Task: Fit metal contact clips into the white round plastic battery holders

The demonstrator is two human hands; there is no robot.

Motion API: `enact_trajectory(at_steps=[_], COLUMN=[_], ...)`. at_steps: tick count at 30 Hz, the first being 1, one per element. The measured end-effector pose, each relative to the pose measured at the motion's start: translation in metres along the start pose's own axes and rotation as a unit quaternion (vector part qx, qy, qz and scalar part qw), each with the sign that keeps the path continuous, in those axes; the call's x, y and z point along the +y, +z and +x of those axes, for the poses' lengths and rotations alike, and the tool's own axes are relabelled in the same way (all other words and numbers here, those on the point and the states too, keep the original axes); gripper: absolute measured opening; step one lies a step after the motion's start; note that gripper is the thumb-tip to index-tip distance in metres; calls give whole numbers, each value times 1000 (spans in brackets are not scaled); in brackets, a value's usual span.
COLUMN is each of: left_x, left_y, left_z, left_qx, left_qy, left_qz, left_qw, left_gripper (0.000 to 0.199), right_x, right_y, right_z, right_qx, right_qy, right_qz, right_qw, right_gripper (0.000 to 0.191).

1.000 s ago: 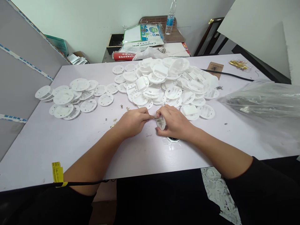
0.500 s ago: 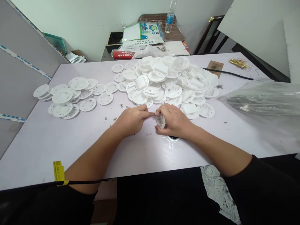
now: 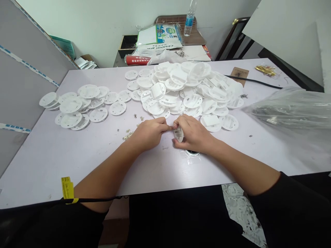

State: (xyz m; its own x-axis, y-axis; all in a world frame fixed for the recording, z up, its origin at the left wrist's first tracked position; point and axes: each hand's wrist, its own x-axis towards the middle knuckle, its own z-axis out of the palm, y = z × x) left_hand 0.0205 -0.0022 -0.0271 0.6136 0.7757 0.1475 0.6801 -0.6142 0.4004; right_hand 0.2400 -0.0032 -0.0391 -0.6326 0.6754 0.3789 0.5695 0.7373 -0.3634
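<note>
My right hand (image 3: pixel 194 135) grips one white disc (image 3: pixel 178 134) just in front of the heap (image 3: pixel 192 101); my left hand (image 3: pixel 152 133) is at the disc's edge, can't tell if pinching anything; disc looks mid-work, rest of heap: can't tell what's done

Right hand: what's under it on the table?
Part of a dark round thing and clear tape show below the right hand; the rest is covered.

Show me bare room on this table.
Bare: table between the left forearm and right forearm, toward the near edge; also left of the left forearm, in front of the smaller disc pile. Crowded: under the big disc heap, and around the metal bits beside the left hand.
</note>
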Motion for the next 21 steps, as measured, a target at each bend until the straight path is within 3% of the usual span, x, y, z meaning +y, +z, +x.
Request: enact_trajectory(at_steps=[6,11,21], left_x=[1,-2,-2], left_y=[3,0,-1], left_z=[1,-2,-2], left_qx=[9,-19,-30], left_qy=[-4,13,14], left_qz=[15,-8,-14], left_qw=[1000,1000,999], left_gripper=[41,41,38], right_x=[0,1,1], right_y=[1,-2,-2], right_z=[1,0,-1], right_qx=[3,-4,-4], right_qy=[-6,30,28], right_qz=[-5,-5,4], right_qw=[1000,1000,1000], right_gripper=[31,37,37])
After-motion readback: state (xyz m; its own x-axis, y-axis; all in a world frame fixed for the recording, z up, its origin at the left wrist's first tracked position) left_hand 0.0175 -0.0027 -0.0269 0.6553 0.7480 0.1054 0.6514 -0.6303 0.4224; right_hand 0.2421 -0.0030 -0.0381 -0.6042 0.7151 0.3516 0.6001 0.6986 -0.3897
